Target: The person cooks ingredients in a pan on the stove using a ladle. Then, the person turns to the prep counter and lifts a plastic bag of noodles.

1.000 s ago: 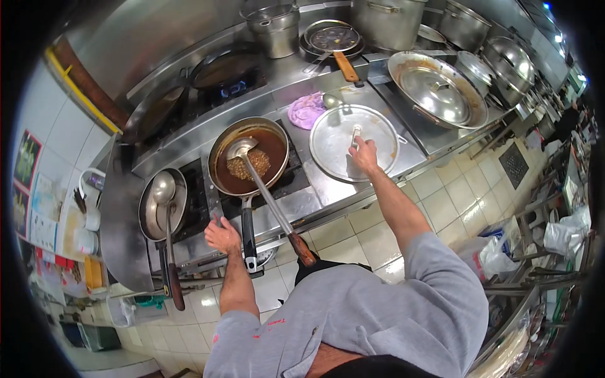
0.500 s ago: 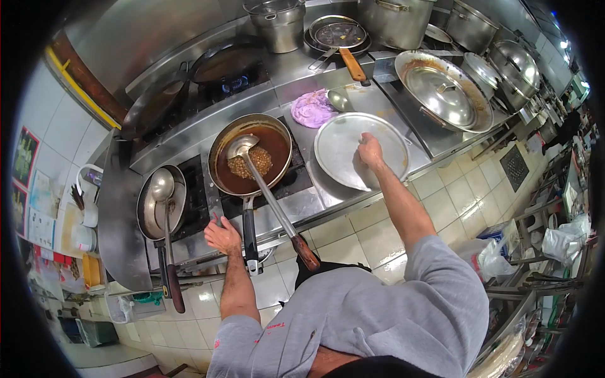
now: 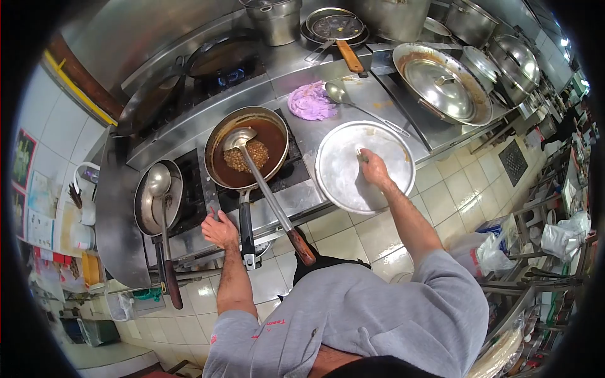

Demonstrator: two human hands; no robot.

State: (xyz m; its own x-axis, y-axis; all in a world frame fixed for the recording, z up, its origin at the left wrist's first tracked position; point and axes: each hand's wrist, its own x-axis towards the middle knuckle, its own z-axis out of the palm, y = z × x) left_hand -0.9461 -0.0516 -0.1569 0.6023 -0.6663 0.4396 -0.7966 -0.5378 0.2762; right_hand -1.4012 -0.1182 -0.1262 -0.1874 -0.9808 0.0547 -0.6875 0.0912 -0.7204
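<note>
My right hand (image 3: 374,167) is closed around the small knob of a round metal lid (image 3: 337,169). The lid hangs over the front edge of the counter. My left hand (image 3: 220,230) has its fingers apart at the stove's front edge, left of the black pan handle (image 3: 246,222), and holds nothing. Beside it, a frying pan (image 3: 217,129) of brown sauce sits on a burner. A long-handled ladle (image 3: 263,179) rests in that pan, its bowl by a heap of small round tan bits (image 3: 257,155). Further left, another ladle (image 3: 159,181) lies in a smaller pan (image 3: 144,211).
Behind the lid lie a purple cloth (image 3: 312,102) and a large spoon (image 3: 338,93). A wide lidded pan (image 3: 476,104) stands at right. A strainer (image 3: 338,26) with a wooden handle sits at the back. Blue flame burns under a dark wok (image 3: 220,60).
My right hand has moved the lid toward me and slightly right, uncovering the large spoon's handle. My left hand stays near the same place, while the whole view has shifted slightly.
</note>
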